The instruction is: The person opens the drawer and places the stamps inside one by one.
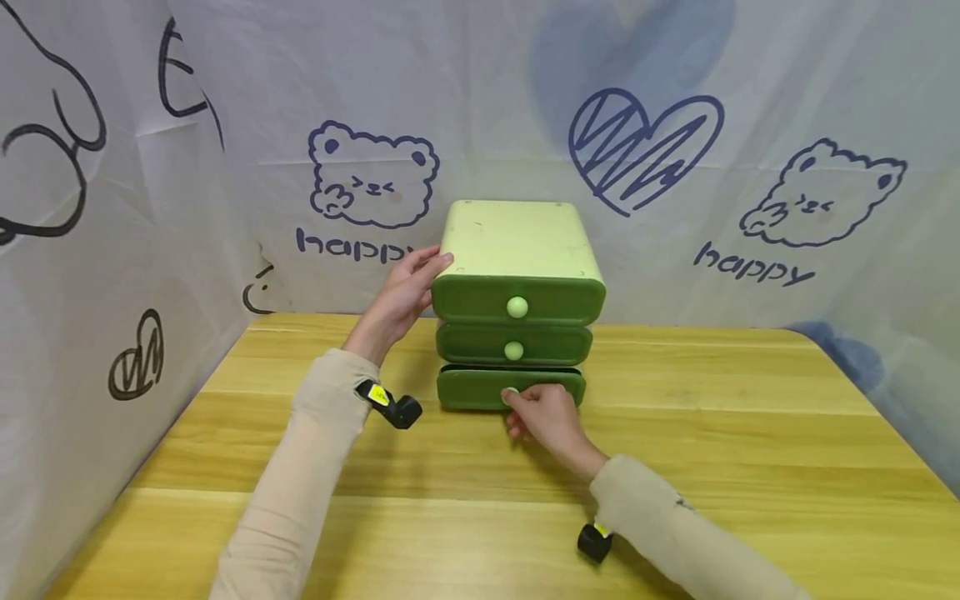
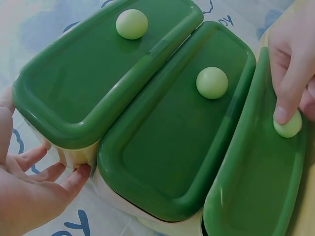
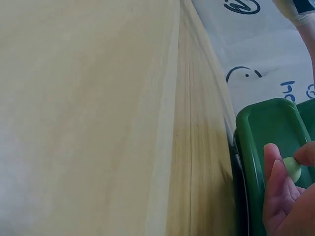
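Observation:
A small cabinet (image 1: 521,237) with a pale yellow-green body and three green drawers stands at the back of the table. Each drawer front has a round light green knob. The bottom drawer (image 1: 472,389) sits slightly out, with a dark gap along its top edge. My right hand (image 1: 549,421) pinches the bottom drawer's knob (image 2: 288,124) between thumb and fingers. My left hand (image 1: 401,296) rests against the cabinet's upper left side, thumb near the top edge and fingers spread along the side, as the left wrist view shows. The top drawer (image 1: 480,302) and middle drawer (image 1: 472,344) look closed.
The cabinet stands on a wood-grain table (image 1: 465,517). Behind it and to the left hangs a white cloth (image 1: 495,100) printed with bears, hearts and lettering. A black wrist camera (image 1: 405,412) sticks out from the left sleeve, and another (image 1: 595,543) from the right sleeve.

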A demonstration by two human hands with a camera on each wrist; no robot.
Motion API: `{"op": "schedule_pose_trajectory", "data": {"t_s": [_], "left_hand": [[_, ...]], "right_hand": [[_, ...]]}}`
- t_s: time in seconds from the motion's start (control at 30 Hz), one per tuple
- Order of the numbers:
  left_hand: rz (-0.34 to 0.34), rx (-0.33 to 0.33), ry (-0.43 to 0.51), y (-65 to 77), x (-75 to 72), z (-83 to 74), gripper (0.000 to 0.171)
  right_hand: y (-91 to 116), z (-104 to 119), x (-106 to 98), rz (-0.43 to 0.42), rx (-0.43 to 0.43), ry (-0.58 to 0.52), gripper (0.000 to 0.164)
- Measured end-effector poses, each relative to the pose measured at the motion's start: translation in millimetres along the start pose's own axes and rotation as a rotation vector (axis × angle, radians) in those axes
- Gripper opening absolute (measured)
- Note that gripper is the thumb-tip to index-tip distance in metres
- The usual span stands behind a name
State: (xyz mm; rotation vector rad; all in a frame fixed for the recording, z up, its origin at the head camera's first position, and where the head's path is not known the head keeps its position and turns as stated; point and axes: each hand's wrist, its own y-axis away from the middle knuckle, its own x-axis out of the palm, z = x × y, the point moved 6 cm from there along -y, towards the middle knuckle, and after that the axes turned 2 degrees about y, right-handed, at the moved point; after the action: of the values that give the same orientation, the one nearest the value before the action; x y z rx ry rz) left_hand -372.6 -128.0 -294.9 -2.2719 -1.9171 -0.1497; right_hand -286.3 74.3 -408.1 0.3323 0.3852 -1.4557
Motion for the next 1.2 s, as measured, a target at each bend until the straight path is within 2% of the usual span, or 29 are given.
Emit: {"op": "schedule_pose_trajectory", "data": {"t_s": [0.43,0.93,1.07,1.2], "left_hand": [[-0.005,-0.002,-0.009,0.0,2.7,-1.0,0.065],[-0.003,-0.004,0.001,-2.0,4.2,0.4,0.065],[-0.004,0.005,0.014,-3.2,4.9,0.7,0.064],[-0.03,0.012,-0.002,-2.7,4.0,2.9,0.062]], "right_hand": [[-12,-5,0,-0.041,0.058,-0.107,0.033],[-17,-15,3,-0.026,0.116,-0.25,0.03],[-16,-15,3,0.0,0.109,-0.262,0.03],[-11,-15,-1,0.061,0.105,-0.23,0.026]]}}
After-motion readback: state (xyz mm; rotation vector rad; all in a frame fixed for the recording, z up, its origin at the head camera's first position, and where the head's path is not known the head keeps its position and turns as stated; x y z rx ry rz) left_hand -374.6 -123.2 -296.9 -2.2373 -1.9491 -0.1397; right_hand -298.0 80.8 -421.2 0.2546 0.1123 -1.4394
